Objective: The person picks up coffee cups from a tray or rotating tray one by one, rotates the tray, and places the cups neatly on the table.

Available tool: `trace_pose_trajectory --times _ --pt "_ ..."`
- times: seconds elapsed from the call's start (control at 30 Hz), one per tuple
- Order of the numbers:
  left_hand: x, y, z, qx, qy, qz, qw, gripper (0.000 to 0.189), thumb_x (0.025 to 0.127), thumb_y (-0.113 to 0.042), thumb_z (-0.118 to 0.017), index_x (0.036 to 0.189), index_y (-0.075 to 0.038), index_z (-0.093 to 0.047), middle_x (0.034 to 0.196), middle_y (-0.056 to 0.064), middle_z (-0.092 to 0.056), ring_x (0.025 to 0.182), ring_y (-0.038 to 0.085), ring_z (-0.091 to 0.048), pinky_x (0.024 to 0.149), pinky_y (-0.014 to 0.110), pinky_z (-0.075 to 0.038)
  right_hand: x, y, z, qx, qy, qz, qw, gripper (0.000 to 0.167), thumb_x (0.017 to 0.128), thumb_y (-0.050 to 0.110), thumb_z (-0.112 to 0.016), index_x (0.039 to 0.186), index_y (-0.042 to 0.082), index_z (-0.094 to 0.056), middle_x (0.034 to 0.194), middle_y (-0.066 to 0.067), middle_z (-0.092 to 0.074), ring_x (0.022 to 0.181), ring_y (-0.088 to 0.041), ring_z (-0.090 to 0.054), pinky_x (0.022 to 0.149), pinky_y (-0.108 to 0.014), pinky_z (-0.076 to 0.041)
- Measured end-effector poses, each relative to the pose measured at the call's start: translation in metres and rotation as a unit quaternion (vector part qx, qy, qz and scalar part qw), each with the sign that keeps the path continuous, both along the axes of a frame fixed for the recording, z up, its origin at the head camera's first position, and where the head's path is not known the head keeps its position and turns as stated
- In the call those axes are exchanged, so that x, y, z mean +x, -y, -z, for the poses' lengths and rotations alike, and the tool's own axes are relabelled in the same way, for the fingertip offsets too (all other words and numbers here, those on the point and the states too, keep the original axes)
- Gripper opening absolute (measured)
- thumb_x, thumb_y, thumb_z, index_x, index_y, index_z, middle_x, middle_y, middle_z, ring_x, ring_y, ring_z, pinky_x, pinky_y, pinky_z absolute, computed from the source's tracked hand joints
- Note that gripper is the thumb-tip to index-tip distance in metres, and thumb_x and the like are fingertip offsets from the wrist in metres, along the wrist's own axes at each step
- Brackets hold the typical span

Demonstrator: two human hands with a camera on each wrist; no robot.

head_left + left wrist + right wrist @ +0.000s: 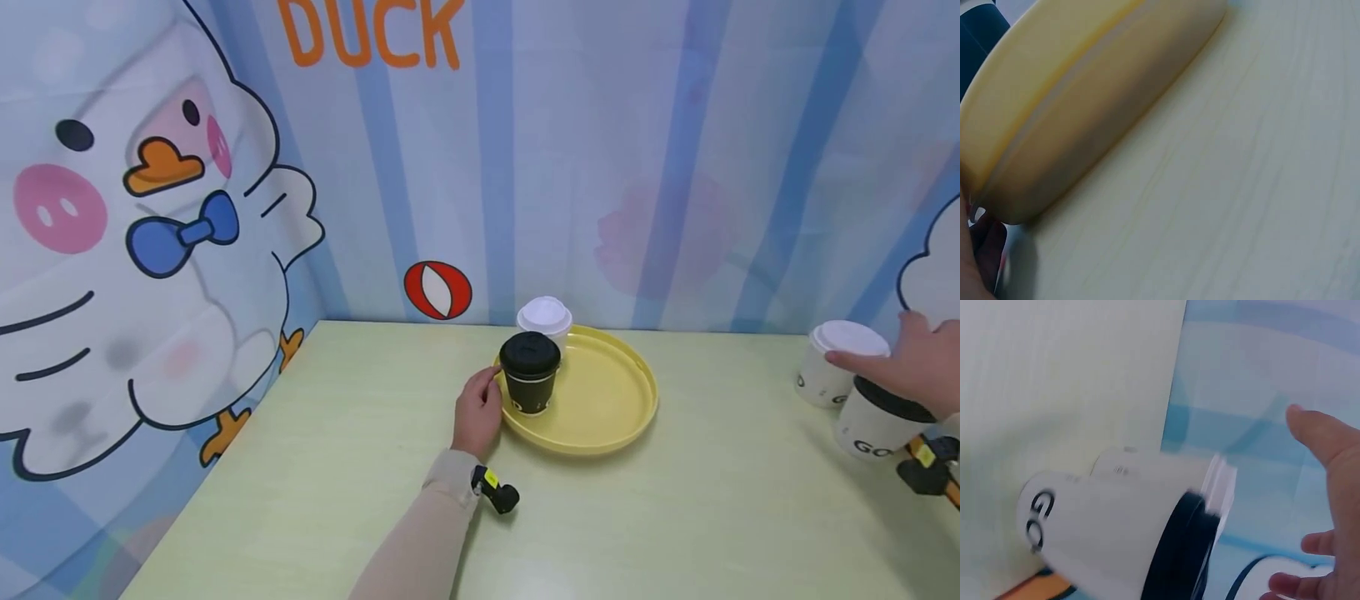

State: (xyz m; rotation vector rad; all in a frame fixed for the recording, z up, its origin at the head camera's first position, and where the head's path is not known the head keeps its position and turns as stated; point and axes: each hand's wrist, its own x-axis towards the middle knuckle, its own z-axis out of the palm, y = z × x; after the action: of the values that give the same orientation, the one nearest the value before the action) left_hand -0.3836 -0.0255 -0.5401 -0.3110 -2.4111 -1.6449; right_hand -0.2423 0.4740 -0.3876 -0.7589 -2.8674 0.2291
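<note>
My left hand (478, 412) is at the left rim of a round yellow plate (607, 400), its fingers pinching the edge in the left wrist view. On that plate, close to the hand, stands a black paper cup with a black lid (529, 387). Behind it is a white cup with a white lid (545, 315), partly hidden. My right hand (918, 362), thumb stretched out, hovers over two white cups at the far right. One has a white lid (847, 335); the nearer one has a black lid and printed letters (870, 429). A gap separates this hand from both cups in the right wrist view.
A pale yellow-green table (712, 517) lies under everything. Along its back and left side hangs a blue striped cloth (570, 167) printed with a duck and letters. The plate stands close to the back edge, left of the two right-hand cups.
</note>
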Motion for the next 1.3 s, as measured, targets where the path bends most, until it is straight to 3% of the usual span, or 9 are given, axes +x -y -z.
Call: trace_pose_trajectory --times 0.13,0.23,0.33,0.5,0.67,0.93,1.07,1.17,1.3 --pt "-0.002 0.001 0.0 -0.001 0.004 -0.002 1.0 0.036 0.107 -0.021 -0.047 0.138 -0.016 -0.063 0.144 0.006 -0.057 0.137 0.023 -0.049 0.114 0.041 -0.04 -0.016 0.027 -0.012 0.05 -0.034 -0.032 0.9977 0.112 0.088 0.068 -0.058 0.147 -0.02 -0.022 0.123 -0.049 -0.034 0.11 -0.062 -0.04 0.089 -0.073 -0.042" --pt "-0.002 0.001 0.002 -0.001 0.006 -0.002 1.0 0.036 0.107 -0.021 -0.047 0.138 -0.016 -0.063 0.144 0.005 -0.057 0.138 0.022 -0.049 0.114 0.041 -0.04 -0.031 0.046 -0.01 0.033 -0.076 -0.076 0.9936 0.101 0.093 0.063 -0.057 0.145 -0.018 -0.03 0.12 -0.048 -0.038 0.106 -0.061 -0.043 0.085 -0.072 -0.041" --pt "-0.003 0.001 0.002 0.0 0.006 -0.002 1.0 0.036 0.107 -0.022 -0.047 0.138 -0.017 -0.063 0.144 0.005 -0.057 0.138 0.022 -0.049 0.114 0.041 -0.04 -0.045 0.061 -0.002 -0.022 -0.102 -0.131 0.9858 0.095 0.095 0.062 -0.054 0.146 -0.015 -0.031 0.127 -0.047 -0.037 0.111 -0.061 -0.04 0.087 -0.073 -0.038" --pt "-0.003 0.002 0.0 0.002 0.0 0.0 1.0 0.036 0.107 -0.021 -0.046 0.138 -0.016 -0.063 0.144 0.005 -0.057 0.137 0.023 -0.049 0.114 0.042 -0.04 -0.067 0.085 0.025 -0.112 -0.103 -0.181 0.9716 0.094 0.097 0.061 -0.051 0.15 -0.013 -0.028 0.137 -0.045 -0.032 0.12 -0.059 -0.038 0.089 -0.073 -0.039" --pt "-0.003 0.003 0.0 -0.001 0.001 0.0 1.0 0.036 0.107 -0.022 -0.046 0.139 -0.017 -0.063 0.144 0.005 -0.057 0.138 0.023 -0.049 0.114 0.042 -0.04 -0.081 0.107 0.06 -0.179 -0.114 -0.203 0.9559 0.081 0.102 0.051 -0.049 0.151 -0.01 -0.029 0.136 -0.039 -0.041 0.117 -0.053 -0.048 0.085 -0.065 -0.047" --pt "0.0 0.001 0.0 0.001 0.005 0.0 1.0 0.036 0.107 -0.021 -0.047 0.138 -0.017 -0.063 0.144 0.004 -0.057 0.138 0.023 -0.049 0.114 0.042 -0.04 -0.087 0.131 0.094 -0.265 -0.113 -0.19 0.9386 0.077 0.103 0.051 -0.046 0.154 -0.005 -0.03 0.137 -0.035 -0.047 0.112 -0.047 -0.059 0.09 -0.057 -0.053" --pt "0.0 0.001 0.0 0.0 0.007 -0.002 1.0 0.036 0.107 -0.02 -0.047 0.139 -0.017 -0.063 0.144 0.005 -0.057 0.138 0.023 -0.048 0.114 0.042 -0.04 -0.086 0.139 0.103 -0.335 -0.109 -0.184 0.9179 0.077 0.103 0.048 -0.048 0.156 -0.005 -0.026 0.139 -0.036 -0.047 0.102 -0.042 -0.067 0.083 -0.045 -0.06" --pt "0.0 0.001 0.001 0.002 0.0 -0.003 1.0 0.036 0.107 -0.02 -0.047 0.138 -0.017 -0.063 0.144 0.005 -0.057 0.137 0.023 -0.049 0.114 0.042 -0.04 -0.088 0.145 0.11 -0.389 -0.098 -0.176 0.8988 0.072 0.105 0.04 -0.049 0.155 -0.006 -0.027 0.139 -0.036 -0.048 0.096 -0.03 -0.071 0.078 -0.034 -0.061" --pt "0.0 0.002 0.001 0.001 -0.005 0.0 1.0 0.036 0.107 -0.02 -0.047 0.138 -0.016 -0.063 0.143 0.005 -0.058 0.137 0.023 -0.05 0.114 0.042 -0.04 -0.088 0.151 0.119 -0.473 -0.084 -0.157 0.8628 0.064 0.105 0.028 -0.049 0.154 -0.007 -0.029 0.135 -0.034 -0.054 0.082 -0.015 -0.072 0.074 -0.028 -0.061"
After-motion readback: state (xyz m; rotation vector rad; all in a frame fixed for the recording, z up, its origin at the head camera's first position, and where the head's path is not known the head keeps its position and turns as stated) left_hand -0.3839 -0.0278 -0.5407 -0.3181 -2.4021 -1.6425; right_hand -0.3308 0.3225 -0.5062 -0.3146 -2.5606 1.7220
